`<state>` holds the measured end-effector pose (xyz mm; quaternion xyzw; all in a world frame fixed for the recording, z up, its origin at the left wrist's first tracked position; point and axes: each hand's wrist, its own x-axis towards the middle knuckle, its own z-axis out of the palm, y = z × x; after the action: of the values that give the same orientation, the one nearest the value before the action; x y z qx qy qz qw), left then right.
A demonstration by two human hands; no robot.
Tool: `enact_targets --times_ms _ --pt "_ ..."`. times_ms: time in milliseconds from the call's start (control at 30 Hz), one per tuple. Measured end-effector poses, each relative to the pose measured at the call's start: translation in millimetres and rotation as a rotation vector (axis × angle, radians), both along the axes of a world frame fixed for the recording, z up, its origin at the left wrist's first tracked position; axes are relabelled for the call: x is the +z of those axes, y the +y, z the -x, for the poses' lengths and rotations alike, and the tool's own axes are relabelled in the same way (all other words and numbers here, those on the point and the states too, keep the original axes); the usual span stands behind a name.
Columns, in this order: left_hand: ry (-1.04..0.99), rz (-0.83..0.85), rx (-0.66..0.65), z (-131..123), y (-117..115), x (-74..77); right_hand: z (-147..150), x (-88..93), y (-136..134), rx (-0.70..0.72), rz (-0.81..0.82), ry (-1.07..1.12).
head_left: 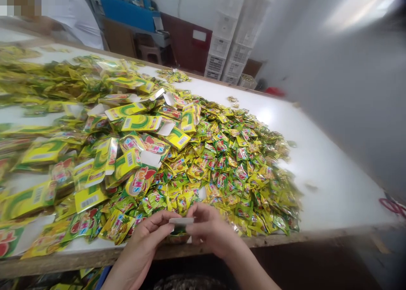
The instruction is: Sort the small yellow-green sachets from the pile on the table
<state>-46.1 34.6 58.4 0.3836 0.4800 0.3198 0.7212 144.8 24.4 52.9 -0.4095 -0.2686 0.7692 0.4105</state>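
Note:
Near the table's front edge, both hands hold one small box (181, 220), its pale end facing up between them. My left hand (151, 234) grips its left side with thumb and fingers. On the right side, my right hand (207, 227) has its fingers bent round the box. The box's lower part is largely hidden by the fingers. Just beyond the hands lies a broad heap of small green and yellow candy packets (222, 154). Yellow and green printed boxes (141, 122), several with white flaps open, are piled to the left of it.
The white table (330, 171) has a wooden front edge (253, 241). Red-handled scissors (391, 206) lie at the far right. Stacked white crates (234, 48) stand behind the table. A person in a white top (76, 17) is at the upper left. More packets show below the table.

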Motion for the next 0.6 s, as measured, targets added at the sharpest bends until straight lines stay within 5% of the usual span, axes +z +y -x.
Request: enact_targets --times_ms 100,233,367,600 --pt "0.09 -0.052 0.03 -1 1 -1.0 5 -4.2 3 -0.094 -0.123 -0.233" --pt "0.219 -0.214 0.177 2 4 -21.4 10 -8.1 6 -0.226 -0.385 -0.414" --pt "0.331 -0.385 0.183 0 5 -32.3 10 -8.7 9 -0.225 -0.393 -0.436" --pt "0.415 -0.661 0.076 0 12 -26.9 13 -16.0 8 -0.31 -0.413 -0.472"
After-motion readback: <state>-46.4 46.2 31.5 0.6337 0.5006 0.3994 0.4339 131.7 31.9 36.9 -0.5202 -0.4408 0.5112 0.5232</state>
